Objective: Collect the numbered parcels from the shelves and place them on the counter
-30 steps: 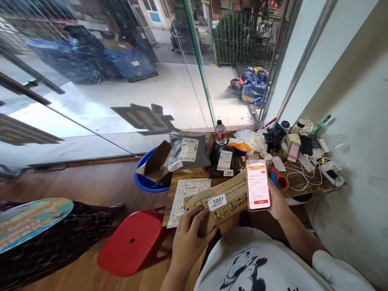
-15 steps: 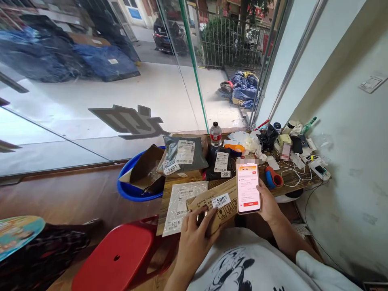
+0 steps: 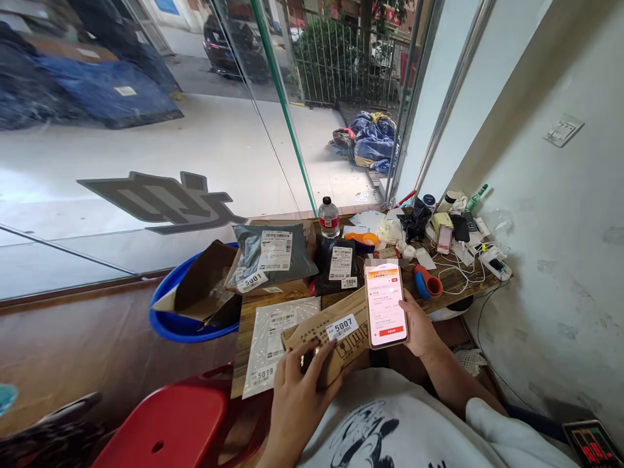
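Note:
My right hand (image 3: 420, 328) holds a smartphone (image 3: 387, 300) upright, its lit screen showing a page with a red button near the bottom. With my left hand (image 3: 298, 393) I grip the near side of a long brown cardboard box (image 3: 355, 354) labelled 5007, fingers over its top. Part of the box lies behind the phone. Left of the box, partly under it, is a white plastic mailer (image 3: 262, 338) labelled 5019. Beyond these sit a grey mailer (image 3: 248, 250) labelled 5001 and a black parcel (image 3: 322, 263) labelled 5004.
The wooden table (image 3: 244, 320) also bears a water bottle (image 3: 328, 220), a tape dispenser (image 3: 428, 282), cables and clutter. A blue tub (image 3: 170, 330) with an open carton and a red stool (image 3: 168, 416) stand to the left. Glass panes rise behind the table.
The view has turned to the right, so the scene sits further left and a red-lit display shows at bottom right. Both hands keep their hold on the box and the phone.

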`<action>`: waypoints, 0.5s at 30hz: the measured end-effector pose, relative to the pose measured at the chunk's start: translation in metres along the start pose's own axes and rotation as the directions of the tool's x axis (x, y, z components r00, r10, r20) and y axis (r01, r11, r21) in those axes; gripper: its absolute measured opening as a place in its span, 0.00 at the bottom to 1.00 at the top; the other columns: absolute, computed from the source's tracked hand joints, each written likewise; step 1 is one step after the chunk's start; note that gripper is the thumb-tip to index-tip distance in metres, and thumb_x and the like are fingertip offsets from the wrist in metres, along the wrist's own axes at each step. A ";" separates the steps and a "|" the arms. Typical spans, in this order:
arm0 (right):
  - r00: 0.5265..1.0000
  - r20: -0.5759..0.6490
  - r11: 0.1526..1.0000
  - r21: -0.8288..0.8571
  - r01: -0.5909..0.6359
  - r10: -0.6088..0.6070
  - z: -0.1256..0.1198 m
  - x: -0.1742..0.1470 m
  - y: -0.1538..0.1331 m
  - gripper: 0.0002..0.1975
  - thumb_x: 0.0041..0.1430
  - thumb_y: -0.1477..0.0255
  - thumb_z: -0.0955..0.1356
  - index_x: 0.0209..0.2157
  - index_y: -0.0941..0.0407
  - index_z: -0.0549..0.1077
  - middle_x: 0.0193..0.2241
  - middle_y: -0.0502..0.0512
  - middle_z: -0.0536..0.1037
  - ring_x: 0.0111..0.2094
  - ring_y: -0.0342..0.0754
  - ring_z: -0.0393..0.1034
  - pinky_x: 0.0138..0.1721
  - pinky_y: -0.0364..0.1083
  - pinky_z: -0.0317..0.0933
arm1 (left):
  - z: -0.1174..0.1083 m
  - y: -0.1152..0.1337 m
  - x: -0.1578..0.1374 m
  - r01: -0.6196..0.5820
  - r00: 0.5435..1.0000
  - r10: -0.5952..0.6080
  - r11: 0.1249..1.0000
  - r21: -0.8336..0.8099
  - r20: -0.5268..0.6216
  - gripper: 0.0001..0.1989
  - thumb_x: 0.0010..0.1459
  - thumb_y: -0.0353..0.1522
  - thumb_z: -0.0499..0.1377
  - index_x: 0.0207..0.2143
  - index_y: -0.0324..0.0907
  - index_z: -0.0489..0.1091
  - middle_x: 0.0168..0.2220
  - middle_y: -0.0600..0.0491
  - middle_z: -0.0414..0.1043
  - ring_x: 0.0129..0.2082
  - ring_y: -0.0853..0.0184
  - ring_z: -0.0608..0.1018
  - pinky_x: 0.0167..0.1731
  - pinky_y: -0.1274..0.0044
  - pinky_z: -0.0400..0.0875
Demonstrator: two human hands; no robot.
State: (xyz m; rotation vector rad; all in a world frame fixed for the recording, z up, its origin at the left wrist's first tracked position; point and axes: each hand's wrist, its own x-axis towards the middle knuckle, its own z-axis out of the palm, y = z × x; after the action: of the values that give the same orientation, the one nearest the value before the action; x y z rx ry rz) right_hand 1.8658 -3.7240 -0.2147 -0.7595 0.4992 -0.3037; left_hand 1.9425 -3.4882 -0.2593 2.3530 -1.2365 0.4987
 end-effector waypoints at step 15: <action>0.999 -0.046 1.000 -0.019 -0.020 0.019 -0.001 -0.004 -0.003 0.33 0.41 0.70 0.77 0.54 0.48 0.75 0.44 0.52 0.85 0.45 0.58 0.79 0.45 0.53 0.73 | 0.000 0.009 -0.001 0.075 0.997 -0.075 0.997 -0.012 0.011 0.20 0.60 0.35 0.62 0.55 0.46 0.73 0.48 0.43 0.65 0.47 0.53 0.70 0.46 0.61 0.76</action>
State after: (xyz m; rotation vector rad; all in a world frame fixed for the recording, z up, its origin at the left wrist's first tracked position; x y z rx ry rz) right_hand 1.8616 -3.7252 -0.2115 -0.7672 0.5530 -0.2993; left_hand 1.9342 -3.4920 -0.2580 2.3850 -1.1478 0.4529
